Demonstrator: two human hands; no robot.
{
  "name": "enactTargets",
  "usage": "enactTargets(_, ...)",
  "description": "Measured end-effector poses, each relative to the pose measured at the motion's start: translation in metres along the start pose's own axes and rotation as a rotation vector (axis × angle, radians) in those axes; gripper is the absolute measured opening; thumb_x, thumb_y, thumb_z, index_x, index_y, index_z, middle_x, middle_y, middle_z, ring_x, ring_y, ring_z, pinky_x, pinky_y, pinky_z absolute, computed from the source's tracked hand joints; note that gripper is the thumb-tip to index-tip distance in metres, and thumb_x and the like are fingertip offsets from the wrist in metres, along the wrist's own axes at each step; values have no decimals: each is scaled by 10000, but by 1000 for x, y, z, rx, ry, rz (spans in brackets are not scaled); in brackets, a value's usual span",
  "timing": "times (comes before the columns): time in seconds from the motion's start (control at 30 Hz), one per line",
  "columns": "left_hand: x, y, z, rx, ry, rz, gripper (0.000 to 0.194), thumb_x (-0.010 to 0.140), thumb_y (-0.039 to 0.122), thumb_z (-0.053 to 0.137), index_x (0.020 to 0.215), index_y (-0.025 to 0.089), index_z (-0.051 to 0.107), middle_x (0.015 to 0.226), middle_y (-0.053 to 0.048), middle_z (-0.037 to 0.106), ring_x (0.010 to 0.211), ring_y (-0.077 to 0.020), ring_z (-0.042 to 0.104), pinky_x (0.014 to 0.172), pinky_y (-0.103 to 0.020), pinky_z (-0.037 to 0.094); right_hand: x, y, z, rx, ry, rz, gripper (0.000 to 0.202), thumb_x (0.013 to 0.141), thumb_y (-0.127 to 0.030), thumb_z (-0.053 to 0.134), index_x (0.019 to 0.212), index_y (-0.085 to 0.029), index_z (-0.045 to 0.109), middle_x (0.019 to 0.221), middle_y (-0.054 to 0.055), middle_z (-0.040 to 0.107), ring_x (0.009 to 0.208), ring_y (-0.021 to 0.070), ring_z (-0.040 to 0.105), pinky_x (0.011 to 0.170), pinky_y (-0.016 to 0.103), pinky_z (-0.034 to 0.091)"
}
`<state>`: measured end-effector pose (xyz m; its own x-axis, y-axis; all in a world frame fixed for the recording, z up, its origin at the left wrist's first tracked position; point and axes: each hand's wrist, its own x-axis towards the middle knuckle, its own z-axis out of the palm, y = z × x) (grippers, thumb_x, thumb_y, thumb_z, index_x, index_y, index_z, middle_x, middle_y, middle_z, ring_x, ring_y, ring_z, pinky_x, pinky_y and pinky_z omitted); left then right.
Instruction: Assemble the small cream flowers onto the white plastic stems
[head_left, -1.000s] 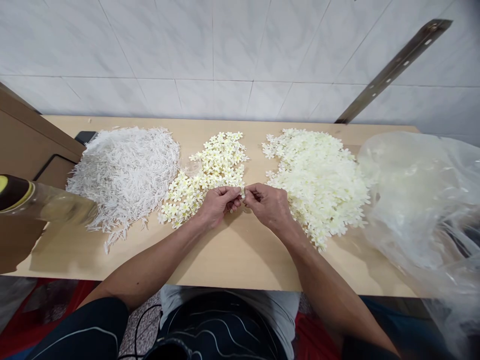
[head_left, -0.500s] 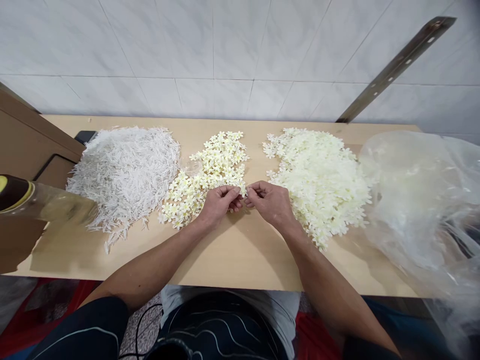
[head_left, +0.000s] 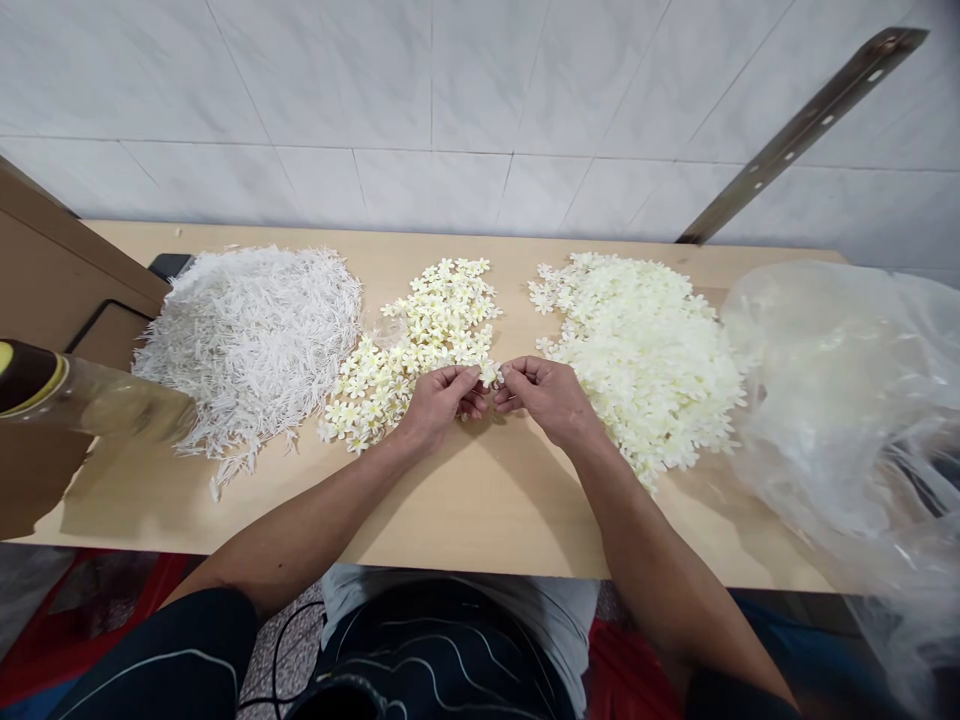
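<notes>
Between my fingertips is a small cream-white artificial flower (head_left: 491, 375) with a yellow centre. My left hand (head_left: 442, 402) is closed in a pinch at the flower's left side. From the other side my right hand (head_left: 546, 397) pinches at its right edge. Any thin piece inside the fingers is too small to see. Just behind and left of my hands spreads a loose cluster of yellow-centred flowers (head_left: 442, 312). Right of my right hand lies a bigger heap of pale flowers (head_left: 645, 350). A heap of thin white strands (head_left: 259, 330) sits farther left.
A clear bottle with a dark cap (head_left: 112, 400) juts in at the left, by a cardboard box (head_left: 45, 270). On the right, a large clear plastic bag (head_left: 825, 370) covers the table end. A metal slotted bar (head_left: 802, 130) leans against the tiled wall (head_left: 465, 80).
The flower shows more fully between my fingertips, and my right fingers have shifted slightly away from the left ones. The view has tilted a little; the heaps look the same.
</notes>
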<state>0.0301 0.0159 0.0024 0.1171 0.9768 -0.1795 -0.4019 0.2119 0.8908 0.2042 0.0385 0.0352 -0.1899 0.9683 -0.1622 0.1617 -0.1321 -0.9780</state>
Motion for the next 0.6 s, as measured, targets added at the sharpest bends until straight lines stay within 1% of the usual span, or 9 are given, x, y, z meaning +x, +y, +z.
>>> enactTargets(0.2, -2, 2, 1, 34, -14, 21, 434, 737, 503, 875, 878, 136, 690, 664, -40, 691, 555, -128, 625, 544, -238, 479, -3, -3, 2, -31, -34, 3, 282, 859, -442, 758, 839, -168, 695, 695, 38, 722, 600, 152, 693, 606, 271, 617)
enactTargets(0.3, -2, 3, 0, 37, -23, -1, 431, 736, 512, 870, 852, 136, 694, 662, -44, 689, 560, -130, 625, 546, -240, 474, -3, -4, 2, 17, -51, 20, 243, 848, -403, 757, 815, -173, 684, 684, 29, 701, 606, 147, 676, 593, 271, 612)
enactTargets(0.47, -1, 4, -2, 4, -27, -51, 408, 733, 492, 873, 832, 134, 703, 683, -49, 686, 568, -124, 613, 552, -246, 470, -3, -8, 1, 91, -51, 101, 205, 798, -347, 773, 764, -179, 660, 681, 29, 677, 597, 148, 647, 574, 291, 606)
enactTargets(0.6, 0, 5, -2, -43, -22, -70, 409, 721, 486, 882, 806, 129, 702, 714, -51, 680, 579, -117, 606, 541, -243, 457, -2, -11, -4, 164, -86, 93, 234, 776, -370, 796, 752, -175, 669, 672, 25, 651, 601, 138, 614, 554, 272, 582)
